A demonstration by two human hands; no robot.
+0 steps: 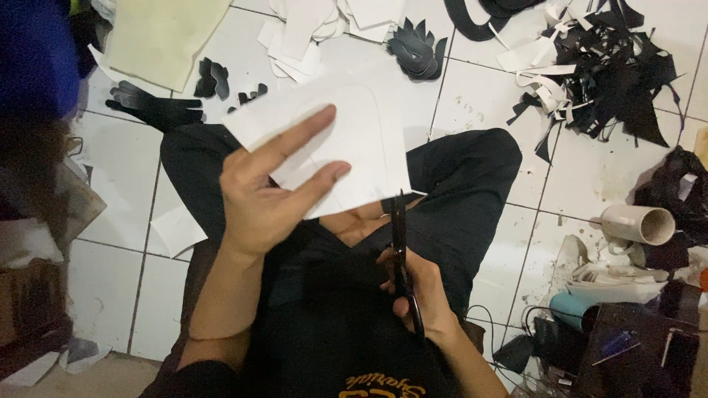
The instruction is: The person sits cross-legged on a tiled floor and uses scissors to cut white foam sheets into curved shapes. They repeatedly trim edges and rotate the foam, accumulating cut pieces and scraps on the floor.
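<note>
**Scissors under the sheet, one hand each**

Scissors (402, 258) sit closest to my view, right hand (414, 291) closed through the handles, blades pointing up at the bottom edge of the white sheet (346, 140), so the cut starts from below. Left hand (265, 195) pinches that sheet, two fingers spread across it to keep it flat over the lap. I count one sheet, one pair of scissors, one cardboard tube (638, 223) on the tiled floor (479, 96).

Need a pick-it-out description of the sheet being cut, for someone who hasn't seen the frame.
Start at the person's black-clad lap on the white tiled floor. The left hand holds up a white sheet there, black scissors in the right hand at its lower edge. Unlike the floor scraps, it is large, held aloft, with faint curved outlines.
</note>
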